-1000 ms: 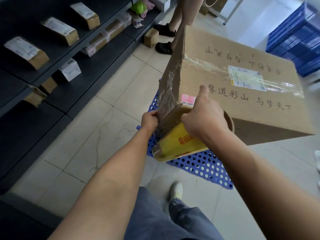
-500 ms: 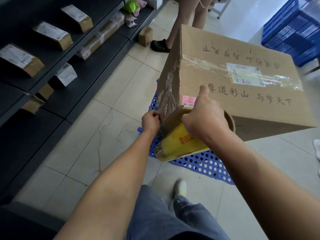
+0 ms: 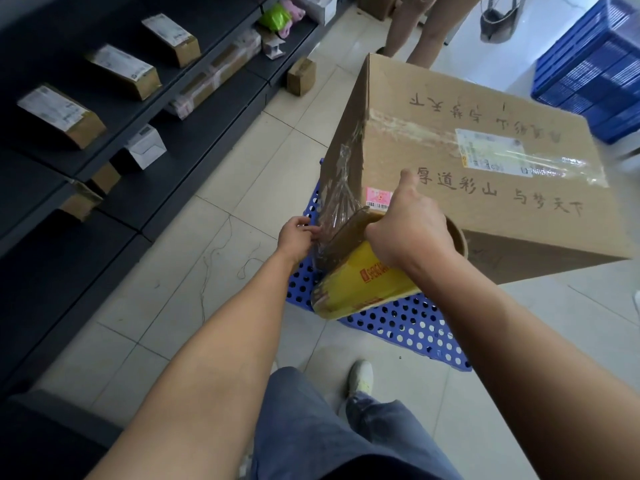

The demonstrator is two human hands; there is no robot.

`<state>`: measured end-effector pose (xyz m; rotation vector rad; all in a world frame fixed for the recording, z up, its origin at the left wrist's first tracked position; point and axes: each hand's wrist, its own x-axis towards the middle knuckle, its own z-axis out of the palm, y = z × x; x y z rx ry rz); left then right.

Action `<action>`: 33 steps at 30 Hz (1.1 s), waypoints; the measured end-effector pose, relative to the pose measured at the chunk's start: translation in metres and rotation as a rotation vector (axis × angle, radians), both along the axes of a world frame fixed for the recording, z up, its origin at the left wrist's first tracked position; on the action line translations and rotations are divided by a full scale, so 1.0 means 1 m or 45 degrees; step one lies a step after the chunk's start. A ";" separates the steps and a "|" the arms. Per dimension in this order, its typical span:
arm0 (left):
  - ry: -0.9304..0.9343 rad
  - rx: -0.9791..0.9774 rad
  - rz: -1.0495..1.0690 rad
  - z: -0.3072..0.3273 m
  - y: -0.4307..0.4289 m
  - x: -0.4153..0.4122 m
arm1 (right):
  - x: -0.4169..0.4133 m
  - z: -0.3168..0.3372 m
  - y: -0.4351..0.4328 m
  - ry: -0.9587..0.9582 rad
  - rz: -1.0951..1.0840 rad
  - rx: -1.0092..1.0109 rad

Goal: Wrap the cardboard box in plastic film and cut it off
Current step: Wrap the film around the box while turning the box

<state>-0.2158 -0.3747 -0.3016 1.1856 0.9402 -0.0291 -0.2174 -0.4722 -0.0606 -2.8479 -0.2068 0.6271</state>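
Operator: Since a second ago my view has swung left, so more of the cardboard box's [image 3: 485, 161] creased side panel shows, and the bystander's legs [image 3: 415, 32] now appear only beyond its far corner.

Trainee: Where does the box sit?

Operator: On the blue perforated pallet [image 3: 408, 323], whose near edge shows in front of it. I note matte brown board, glossy tape and handwritten characters on top.

Trainee: And the hands?

Operator: Apart. The left hand [image 3: 296, 235] pinches the crinkled clear plastic film [image 3: 337, 206] at the box's near-left corner. The right hand [image 3: 410, 225] clasps the cylindrical roll [image 3: 353, 282], yellow-labelled with a cardboard core, thumb raised against the box top.
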 end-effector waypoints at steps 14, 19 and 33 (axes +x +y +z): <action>0.378 -0.339 -0.110 -0.025 -0.068 -0.072 | 0.001 0.003 -0.014 -0.006 0.160 0.071; 0.342 -0.413 0.070 -0.032 -0.081 -0.067 | 0.003 0.002 -0.022 0.035 0.207 0.108; 0.353 -0.572 0.283 -0.028 -0.101 -0.067 | -0.022 0.004 -0.035 -0.079 0.663 -0.084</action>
